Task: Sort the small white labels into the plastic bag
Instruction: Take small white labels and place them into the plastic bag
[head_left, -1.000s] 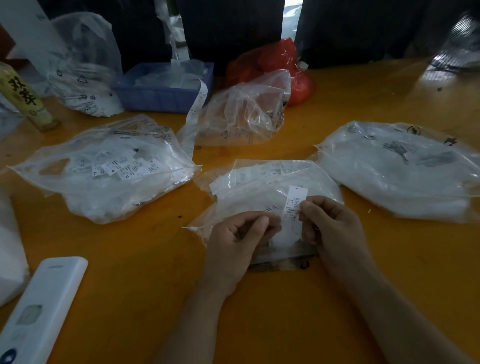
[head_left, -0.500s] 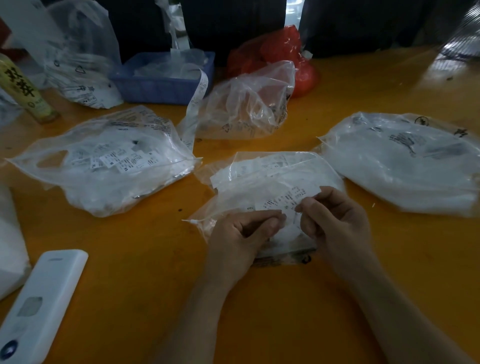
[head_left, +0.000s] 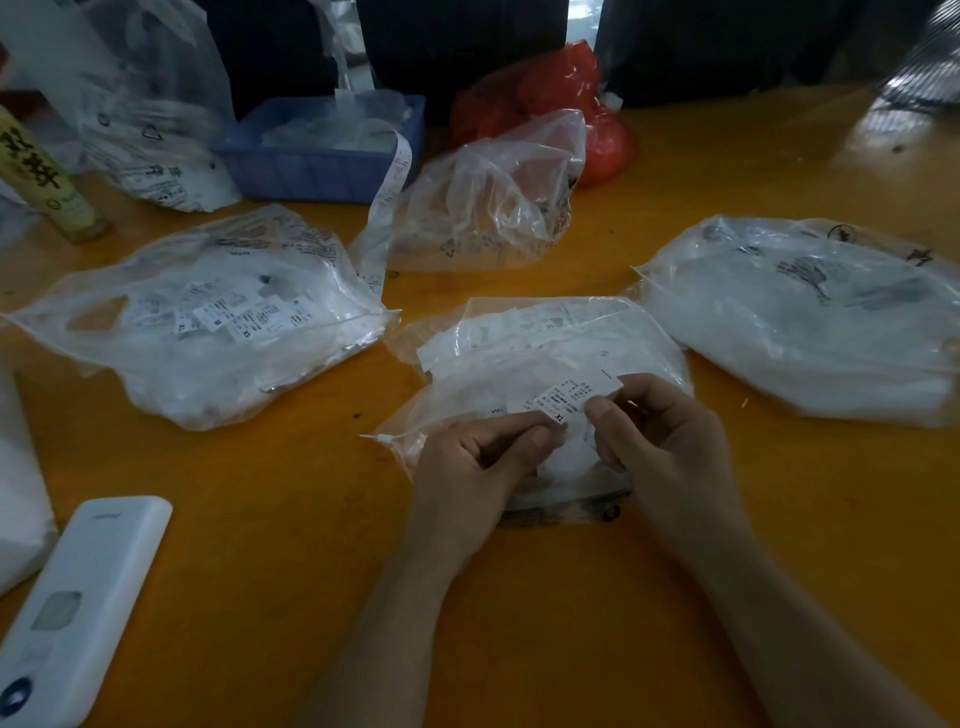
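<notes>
label (head_left: 563, 397) | pinched at both ends | left hand (head_left: 478, 457), right hand (head_left: 660, 431) fingers curled | over plastic bag (head_left: 519, 343)

"XL" stands on the held label (head_left: 563, 402); "XL", "M", "XS" on labels (head_left: 228, 317) inside the left bag (head_left: 311, 291).

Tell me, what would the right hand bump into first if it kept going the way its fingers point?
Probably the left hand. The right hand points leftward, both pinching the label; depth is unclear.
</notes>
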